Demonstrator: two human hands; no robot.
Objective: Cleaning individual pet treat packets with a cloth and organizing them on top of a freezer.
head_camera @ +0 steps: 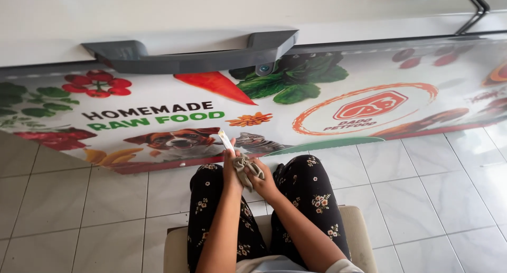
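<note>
The person sits on a low stool, knees together in dark flowered trousers, with both forearms reaching forward over the lap and meeting just past the knees. The left hand is raised at the wrist, its fingers curled round a thin, pale flat tool that sticks up and away from the fist, tilted slightly to the left. The right hand comes in from the other side, fingers closed on a crumpled grey-green cloth pressed against the base of the tool and the left hand. The cloth is bunched, a loose fold hanging between the two hands. Directly ahead stands a white chest freezer, its front covered in a bright sticker of vegetables, a dog and a cat, with a dark grey handle along the lid's edge. Between the knees and the freezer lies a narrow strip of pale tiled floor, which opens wider to either side.
</note>
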